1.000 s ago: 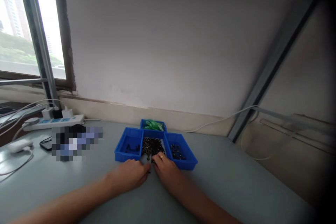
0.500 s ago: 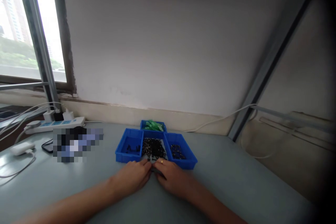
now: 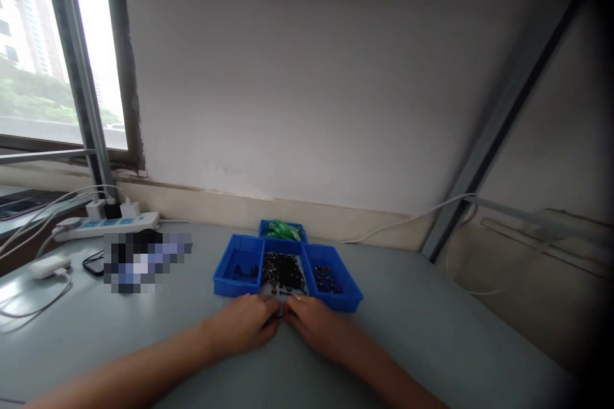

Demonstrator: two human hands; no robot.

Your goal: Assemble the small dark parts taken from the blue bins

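The left hand [image 3: 245, 322] and the right hand [image 3: 317, 326] meet low over the table [image 3: 398, 332], with the fingers of each bent together, and a thin dark piece [image 3: 281, 316] appears to be pinched between their tips. Its exact shape is too small to tell, and the grip is partly hidden by the fingers. I suppose that two hands are used because so small a thing needs one side to steady it and the other to work on it. The hands are low, probably so that a piece which slips would fall only a little. Just beyond the fingertips there lies a heap of small dark parts [image 3: 284, 271], perhaps set there so that the reach is short for both hands. On its two sides stand the left blue bin [image 3: 230, 289], with a few dark pieces in it, and the right blue bin [image 3: 349, 300], with small shiny parts; this seems to prevent different kinds from mixing. Behind the heap, the back blue bin [image 3: 261, 230] holds a green bag [image 3: 284, 230], maybe placed farther because it is needed less often.
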